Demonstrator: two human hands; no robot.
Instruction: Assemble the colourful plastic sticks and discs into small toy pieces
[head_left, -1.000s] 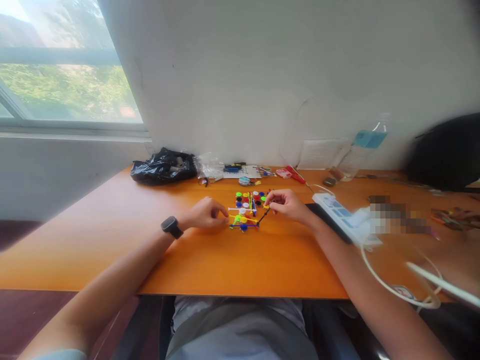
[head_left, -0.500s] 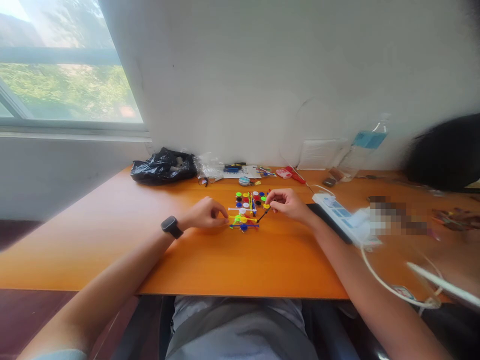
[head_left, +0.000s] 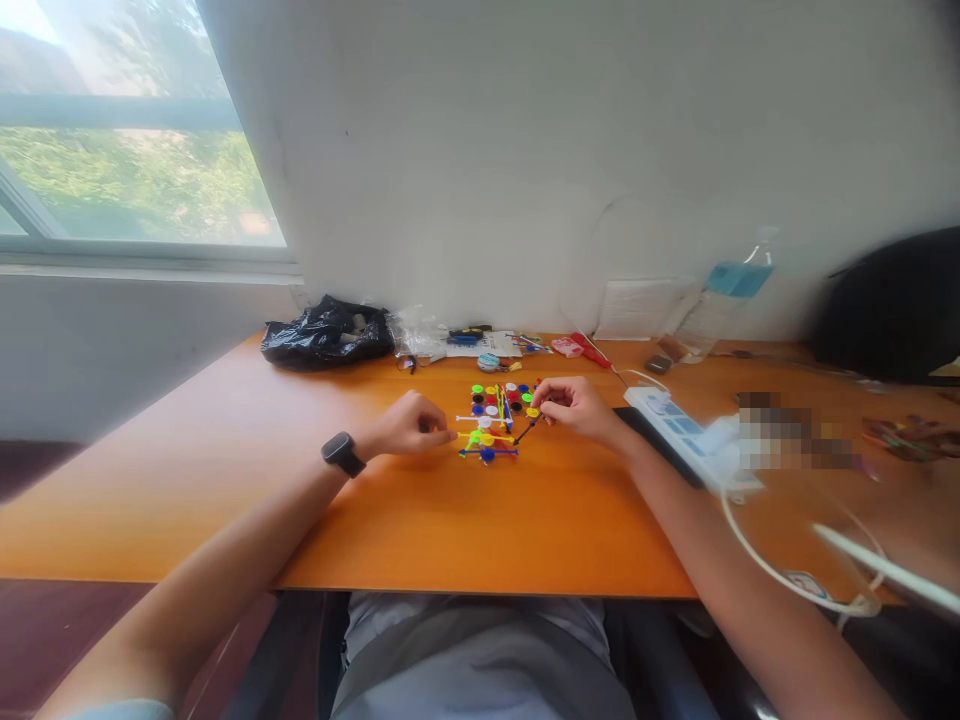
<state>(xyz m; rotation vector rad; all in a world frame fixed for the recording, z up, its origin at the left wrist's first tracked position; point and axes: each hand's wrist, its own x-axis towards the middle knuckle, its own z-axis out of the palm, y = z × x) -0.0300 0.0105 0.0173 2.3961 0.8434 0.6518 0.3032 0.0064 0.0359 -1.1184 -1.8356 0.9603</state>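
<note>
My right hand (head_left: 574,407) is closed in a pinch on the upper end of a black connector rod (head_left: 529,428). The rod slants down to the left, its lower end at the right side of a small assembly of coloured plastic rods and discs. In that assembly are a blue rod (head_left: 469,453), a blue disc (head_left: 487,455), a yellow disc (head_left: 486,439) and a white disc (head_left: 484,423). My left hand (head_left: 409,424) is at the assembly's left side, fingers curved and a gap between thumb and forefinger. Whether its fingertips touch the yellow rod's end, I cannot tell.
Loose coloured discs (head_left: 512,387) lie in rows behind the assembly. Along the wall are a black plastic bag (head_left: 326,335), a round tin (head_left: 488,362) and a clear bottle (head_left: 724,300). A white power strip (head_left: 667,425) with cables lies to the right.
My left fingertips have drawn back slightly to the left. My right hand and the black connector rod are almost unmoved.
</note>
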